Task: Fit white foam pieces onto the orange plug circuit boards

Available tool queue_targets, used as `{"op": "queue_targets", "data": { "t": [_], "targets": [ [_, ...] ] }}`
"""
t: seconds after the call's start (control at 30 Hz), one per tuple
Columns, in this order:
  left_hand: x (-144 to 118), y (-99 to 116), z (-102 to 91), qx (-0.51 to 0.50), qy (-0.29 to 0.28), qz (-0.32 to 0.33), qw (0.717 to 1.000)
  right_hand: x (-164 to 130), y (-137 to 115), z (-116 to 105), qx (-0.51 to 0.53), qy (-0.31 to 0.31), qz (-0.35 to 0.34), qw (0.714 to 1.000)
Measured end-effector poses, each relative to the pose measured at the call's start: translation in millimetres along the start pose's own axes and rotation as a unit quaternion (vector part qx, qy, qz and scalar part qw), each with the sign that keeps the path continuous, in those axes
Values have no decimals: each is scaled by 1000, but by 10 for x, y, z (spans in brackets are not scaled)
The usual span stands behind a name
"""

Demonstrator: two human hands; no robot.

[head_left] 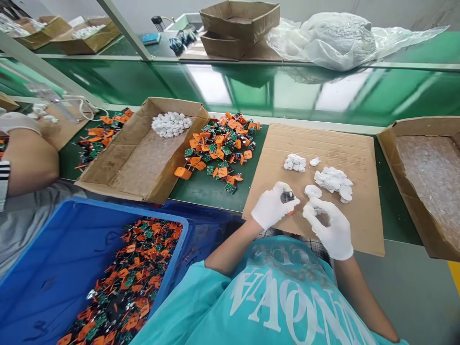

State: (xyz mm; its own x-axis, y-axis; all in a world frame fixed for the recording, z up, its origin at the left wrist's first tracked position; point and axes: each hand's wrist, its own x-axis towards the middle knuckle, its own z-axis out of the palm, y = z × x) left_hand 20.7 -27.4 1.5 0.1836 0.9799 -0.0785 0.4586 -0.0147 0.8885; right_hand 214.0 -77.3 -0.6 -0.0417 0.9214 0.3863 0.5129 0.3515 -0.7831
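Observation:
My left hand (276, 207), in a white glove, is closed around a small circuit board assembly (288, 196) with dark components. A bit of orange shows below its fingers. To its right, my gloved right hand (331, 227) has thumb and forefinger curled together in a ring. Anything pinched at those fingertips is too small to make out. Just beyond them lies a white lump (313, 191) on the cardboard sheet (355, 227). Farther back on the sheet are a bigger white heap (334, 183), a cluster of white pieces (295, 163) and a single white piece (315, 161).
Orange-and-green circuit assemblies (219, 146) are piled left of the sheet. Beyond them, a cardboard box (132, 158) holds white pieces (171, 124). A blue bin (72, 239) contains more assemblies. Another cardboard box (406, 177) stands right. A co-worker's arm (32, 158) is at far left.

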Motion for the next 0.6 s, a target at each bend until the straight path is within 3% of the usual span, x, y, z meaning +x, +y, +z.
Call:
{"op": "queue_targets", "data": {
  "t": [0.1,0.2,0.37,0.47,0.6],
  "targets": [
    [-34,29,180,-52,-32,-2,998,97,-56,109,-32,26,-71,997],
    [-77,-7,204,-161,-86,-1,983,170,-44,121,-35,33,-123,991],
    [-77,-94,57,-392,-197,-71,896,181,-41,86,-8,26,-105,994],
    [-28,-113,-2,-447,-205,-117,863,168,-59,101,-3,24,-87,996],
    [12,-44,34,-474,-183,-158,847,154,-67,116,-22,44,-93,994]
  ]
}}
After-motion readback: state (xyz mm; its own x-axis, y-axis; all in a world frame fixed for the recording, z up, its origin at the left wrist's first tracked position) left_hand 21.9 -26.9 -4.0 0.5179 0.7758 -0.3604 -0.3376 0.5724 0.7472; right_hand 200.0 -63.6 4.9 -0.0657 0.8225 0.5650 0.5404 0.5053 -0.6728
